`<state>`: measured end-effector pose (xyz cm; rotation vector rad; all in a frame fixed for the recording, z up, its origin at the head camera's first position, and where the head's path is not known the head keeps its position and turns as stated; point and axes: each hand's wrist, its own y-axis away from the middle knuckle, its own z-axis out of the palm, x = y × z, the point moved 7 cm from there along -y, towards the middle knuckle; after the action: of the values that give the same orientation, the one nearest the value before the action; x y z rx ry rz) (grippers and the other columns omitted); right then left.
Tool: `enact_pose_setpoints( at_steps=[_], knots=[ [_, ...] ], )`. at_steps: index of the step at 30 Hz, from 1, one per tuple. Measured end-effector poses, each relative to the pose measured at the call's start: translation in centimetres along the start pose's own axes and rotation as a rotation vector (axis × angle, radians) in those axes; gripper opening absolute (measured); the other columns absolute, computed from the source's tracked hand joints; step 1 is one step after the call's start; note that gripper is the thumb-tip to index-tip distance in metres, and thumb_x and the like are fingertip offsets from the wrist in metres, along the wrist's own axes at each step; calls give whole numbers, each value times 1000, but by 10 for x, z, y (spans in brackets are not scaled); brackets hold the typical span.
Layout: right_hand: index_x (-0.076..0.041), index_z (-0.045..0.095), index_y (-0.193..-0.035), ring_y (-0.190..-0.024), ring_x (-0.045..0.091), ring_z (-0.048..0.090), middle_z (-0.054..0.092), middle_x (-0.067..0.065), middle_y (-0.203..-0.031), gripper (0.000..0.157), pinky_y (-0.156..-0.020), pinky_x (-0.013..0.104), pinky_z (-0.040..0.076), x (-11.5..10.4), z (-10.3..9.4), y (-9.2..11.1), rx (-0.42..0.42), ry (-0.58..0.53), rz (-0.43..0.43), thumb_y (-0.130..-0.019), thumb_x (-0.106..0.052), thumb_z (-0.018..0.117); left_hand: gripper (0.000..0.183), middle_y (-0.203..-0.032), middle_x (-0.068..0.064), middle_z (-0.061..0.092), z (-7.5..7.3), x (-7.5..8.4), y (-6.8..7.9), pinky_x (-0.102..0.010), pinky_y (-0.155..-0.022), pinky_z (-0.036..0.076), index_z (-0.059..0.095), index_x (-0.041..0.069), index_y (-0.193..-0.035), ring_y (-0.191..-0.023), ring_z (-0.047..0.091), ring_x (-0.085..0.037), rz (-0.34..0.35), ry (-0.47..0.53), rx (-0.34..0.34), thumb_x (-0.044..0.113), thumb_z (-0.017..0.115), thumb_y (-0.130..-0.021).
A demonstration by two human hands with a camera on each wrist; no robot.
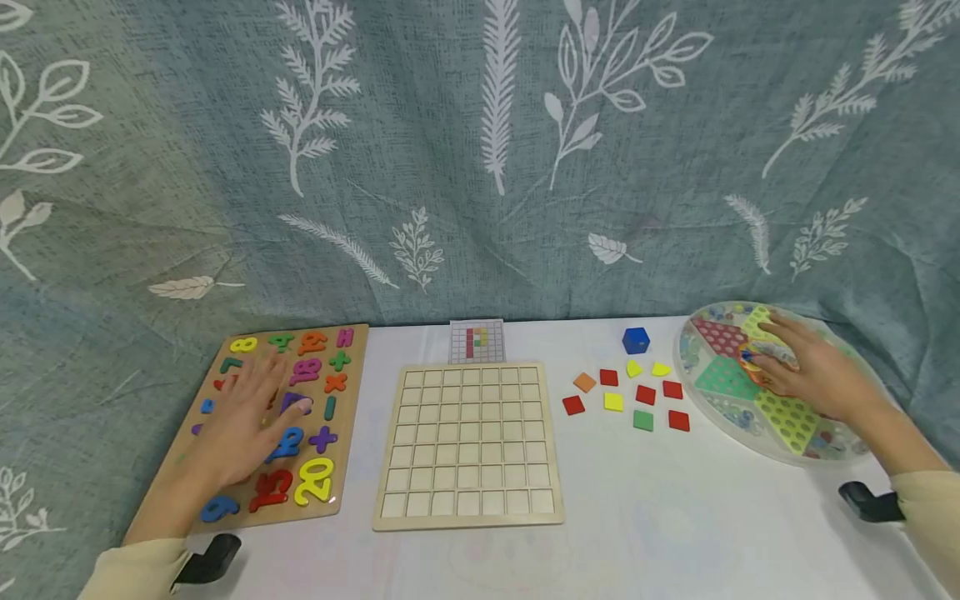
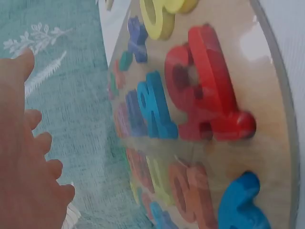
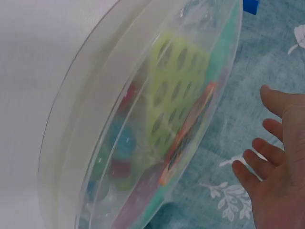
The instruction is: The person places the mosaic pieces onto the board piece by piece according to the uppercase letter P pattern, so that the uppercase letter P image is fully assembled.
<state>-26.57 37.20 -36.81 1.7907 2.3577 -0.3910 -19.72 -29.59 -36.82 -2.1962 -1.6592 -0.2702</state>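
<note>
My left hand (image 1: 243, 421) is spread over a wooden number puzzle board (image 1: 345, 417), hiding some of its coloured pieces. In the left wrist view, that hand (image 2: 24, 157) has its fingers apart and holds nothing; a red number piece (image 2: 214, 81) stands out on the board. On the far right, my right hand (image 1: 817, 367) hovers over a round Chinese checkers board (image 1: 723, 379) under a clear cover. The right wrist view shows this hand (image 3: 281, 162) with loosely bent fingers and nothing in them, beside the board's thick pale rim (image 3: 95, 100).
Between the hands lies a wooden grid tray (image 1: 555, 492), with a printed pattern card (image 1: 487, 342) behind it. Right of the tray are scattered red tiles (image 1: 646, 395), yellow tiles (image 1: 613, 402), a green tile (image 1: 642, 420), an orange tile (image 1: 584, 382) and a blue cube (image 1: 636, 341). A patterned curtain (image 1: 465, 208) hangs behind.
</note>
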Motion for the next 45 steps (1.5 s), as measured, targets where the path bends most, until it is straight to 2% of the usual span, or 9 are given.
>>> enact_pose_setpoints(
  at_steps=[5, 10, 14, 19, 22, 28, 32, 39, 45],
  knots=[
    [12, 45, -137, -116, 61, 43, 35, 39, -142, 54, -80, 67, 47, -13, 0, -2, 62, -2, -79, -97, -21, 63, 76, -159, -29, 11, 5, 9, 2, -66, -114, -8, 10, 4, -157, -146, -8, -48, 10, 0, -15, 35, 52, -102],
    [12, 52, -130, -107, 55, 53, 48, 36, -131, 49, -74, 62, 51, -26, 0, -4, 138, 16, -174, -89, -7, 71, 78, -162, -22, 9, 12, 19, 5, -64, -116, -5, 11, 9, -158, -145, 4, -51, 31, 5, -50, 37, 55, -100],
    [12, 55, -126, -102, 51, 58, 53, 34, -126, 48, -74, 60, 53, -36, 2, -8, 160, 3, -228, -84, 1, 74, 78, -163, -20, 7, 20, 26, 5, -63, -117, -3, 10, 12, -159, -148, -4, -42, 36, 30, -100, 37, 55, -100],
    [10, 57, -123, -101, 48, 60, 58, 31, -121, 48, -75, 60, 54, -48, 6, -13, 182, 7, -267, -80, 4, 76, 79, -161, -24, 15, 26, 36, 5, -66, -116, 2, 16, 6, -157, -147, -2, -44, 22, 16, -134, 42, 55, -99],
    [10, 58, -123, -99, 46, 62, 59, 32, -122, 48, -73, 58, 55, -55, 9, -15, 165, -24, -287, -79, 6, 76, 78, -159, -25, 18, 29, 42, 6, -63, -118, 3, 23, 2, -155, -146, 7, -47, 30, 6, -144, 45, 55, -98],
    [7, 59, -126, -108, 46, 60, 60, 28, -124, 51, -81, 59, 54, -70, 18, -18, 91, -79, -286, -77, 10, 75, 78, -160, -21, 19, 43, 52, 12, -66, -114, 16, 29, 3, -153, -146, 11, -46, 45, 3, -164, 49, 56, -97],
    [6, 59, -127, -110, 45, 60, 62, 27, -124, 51, -84, 58, 54, -79, 25, -20, 50, -90, -277, -78, 10, 75, 80, -161, -18, 20, 55, 59, 18, -65, -116, 14, 30, 6, -154, -146, 12, -46, 55, 2, -173, 52, 58, -95],
    [3, 64, -121, -109, 41, 61, 67, 21, -117, 48, -83, 56, 55, -91, 29, -29, 70, -107, -324, -76, 13, 76, 81, -160, -16, 25, 67, 72, 22, -65, -116, 14, 34, 8, -153, -146, 13, -47, 70, 8, -181, 53, 62, -92],
    [2, 65, -121, -107, 40, 63, 67, 19, -116, 41, -85, 55, 55, -101, 43, -39, -13, -159, -309, -81, 10, 72, 81, -160, -12, 27, 72, 83, 27, -63, -116, 16, 36, 12, -152, -146, 14, -44, 83, 30, -213, 58, 60, -91]
  ],
)
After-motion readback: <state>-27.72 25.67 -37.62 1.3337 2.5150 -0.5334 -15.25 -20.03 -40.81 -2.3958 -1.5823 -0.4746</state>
